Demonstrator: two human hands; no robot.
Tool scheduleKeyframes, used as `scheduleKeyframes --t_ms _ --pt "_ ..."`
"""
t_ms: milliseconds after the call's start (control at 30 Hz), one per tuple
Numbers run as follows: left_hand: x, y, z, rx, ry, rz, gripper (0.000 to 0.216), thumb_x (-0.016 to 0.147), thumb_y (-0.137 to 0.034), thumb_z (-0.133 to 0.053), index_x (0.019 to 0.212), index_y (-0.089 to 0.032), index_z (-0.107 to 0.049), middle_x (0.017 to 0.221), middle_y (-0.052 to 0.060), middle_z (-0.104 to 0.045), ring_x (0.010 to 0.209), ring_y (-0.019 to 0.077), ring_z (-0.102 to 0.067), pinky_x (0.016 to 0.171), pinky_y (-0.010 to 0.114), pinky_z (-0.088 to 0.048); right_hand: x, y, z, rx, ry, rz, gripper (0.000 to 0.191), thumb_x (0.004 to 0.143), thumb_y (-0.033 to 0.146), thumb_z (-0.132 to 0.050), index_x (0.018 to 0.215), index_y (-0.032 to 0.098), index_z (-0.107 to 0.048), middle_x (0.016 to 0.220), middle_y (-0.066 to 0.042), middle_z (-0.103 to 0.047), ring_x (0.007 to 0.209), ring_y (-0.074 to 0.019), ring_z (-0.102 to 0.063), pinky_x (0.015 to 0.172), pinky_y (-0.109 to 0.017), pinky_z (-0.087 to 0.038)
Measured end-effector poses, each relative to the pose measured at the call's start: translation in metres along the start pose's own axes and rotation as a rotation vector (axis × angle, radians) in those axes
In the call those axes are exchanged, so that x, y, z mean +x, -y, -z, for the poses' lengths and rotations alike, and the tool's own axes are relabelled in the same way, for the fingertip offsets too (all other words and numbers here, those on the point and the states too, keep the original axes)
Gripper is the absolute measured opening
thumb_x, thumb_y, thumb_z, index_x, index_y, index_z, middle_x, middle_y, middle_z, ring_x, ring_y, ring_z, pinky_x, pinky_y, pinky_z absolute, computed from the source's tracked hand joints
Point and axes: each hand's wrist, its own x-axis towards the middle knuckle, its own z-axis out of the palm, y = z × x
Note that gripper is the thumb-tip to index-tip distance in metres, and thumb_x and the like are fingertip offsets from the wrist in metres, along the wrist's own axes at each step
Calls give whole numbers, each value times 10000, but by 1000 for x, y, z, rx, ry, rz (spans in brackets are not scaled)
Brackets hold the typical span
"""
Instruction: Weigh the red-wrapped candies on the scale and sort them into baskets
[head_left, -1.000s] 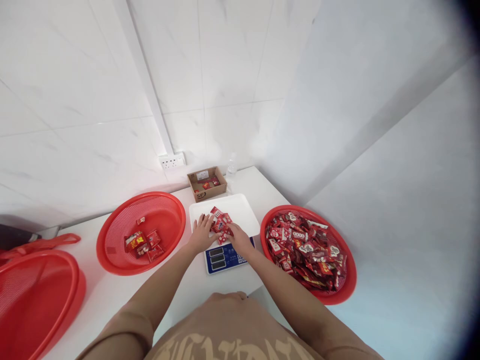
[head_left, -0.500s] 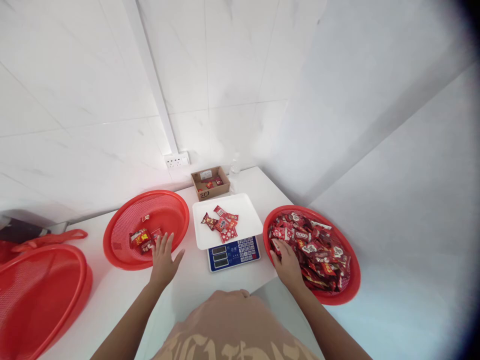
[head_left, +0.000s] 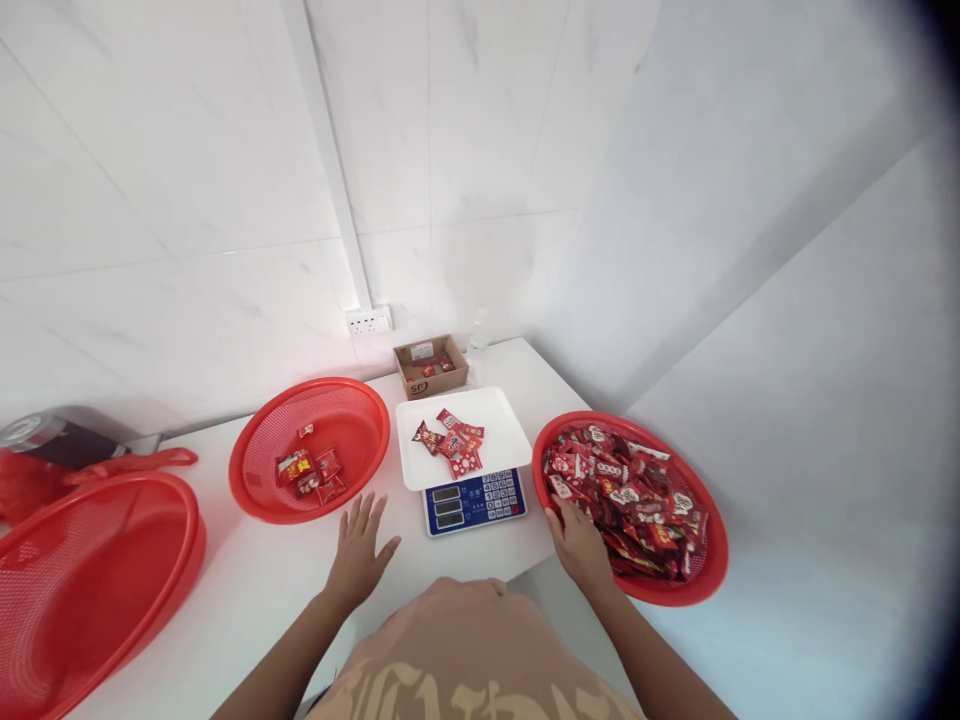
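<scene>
A white-topped weighing scale (head_left: 474, 497) stands in the middle of the table, with several red snack packets (head_left: 452, 445) on its platform. My left hand (head_left: 359, 552) lies open and flat on the bare table, in front of a red basket (head_left: 259, 487) that holds a few packets. My right hand (head_left: 579, 537) rests on the near left rim of a full red basket (head_left: 714, 565) of red packets. Its fingers curl down among the packets, and I cannot make out whether they hold one.
A small cardboard box (head_left: 431, 366) with a few packets sits behind the scale, by a clear bottle (head_left: 478, 331) and a wall socket (head_left: 369, 321). A large empty red basket (head_left: 82, 585) lies at far left, with a red bag (head_left: 45, 470) and a dark appliance behind it.
Both hands left the packets on the scale. The left drew back to the table by the left basket, then nearer me. The right went to the full basket's rim.
</scene>
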Motion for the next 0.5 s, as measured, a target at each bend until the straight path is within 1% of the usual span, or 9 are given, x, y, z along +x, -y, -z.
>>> scheduleKeyframes --t_ms 100,167,200,233,300,367,433,500 --pt "7 10 1 28 -70 50 590 865 -472 -409 1369 -167 -377 1458 171 -344 1382 330 -208 1069 569 -229 -1 2 1 -7 0 -19 483 896 422 -285 1197 151 -548 1179 -143 -610 1110 -269 -554 941 -420 -418" --pt "15 17 5 56 -109 116 592 860 -468 -412 1356 -144 -389 1435 192 -371 1369 347 -233 1057 586 -233 -1 3 3 -7 9 -27 485 896 420 -286 1197 142 -544 1175 -148 -611 1101 -264 -558 933 -414 -421" --pt "19 20 9 70 -107 147 590 861 -462 -408 1351 -133 -393 1413 198 -403 1357 352 -260 1053 593 -230 -1 4 3 -5 17 -33 486 895 419 -288 1196 135 -543 1173 -152 -612 1100 -263 -559 930 -411 -423" --pt "22 22 14 83 -90 174 585 866 -452 -398 1349 -121 -394 1384 199 -440 1339 351 -298 1054 593 -226 0 5 5 -2 26 -39 485 894 415 -291 1195 129 -543 1170 -155 -613 1101 -260 -559 928 -407 -424" --pt "26 24 27 95 -17 228 577 882 -435 -362 1352 -101 -386 1304 197 -525 1274 338 -404 1053 569 -243 0 7 7 8 42 -54 485 892 410 -299 1194 118 -541 1166 -158 -615 1107 -253 -556 929 -398 -424" --pt "27 24 44 77 55 322 590 899 -447 -301 1378 -106 -347 1264 189 -558 1190 319 -497 1006 519 -338 0 9 10 16 58 -73 495 892 415 -298 1205 109 -532 1180 -159 -608 1115 -250 -551 937 -395 -418" --pt "22 28 62 62 80 466 621 900 -486 -247 1412 -137 -286 1312 182 -516 1143 314 -535 897 467 -442 0 10 11 18 79 -101 512 894 426 -293 1218 104 -521 1197 -162 -599 1111 -258 -551 941 -402 -413" --pt "11 39 77 126 62 574 642 887 -502 -257 1427 -156 -253 1404 186 -408 1159 329 -519 837 448 -472 -1 10 11 22 96 -124 522 895 432 -287 1234 104 -510 1218 -161 -587 1116 -264 -546 945 -405 -409"
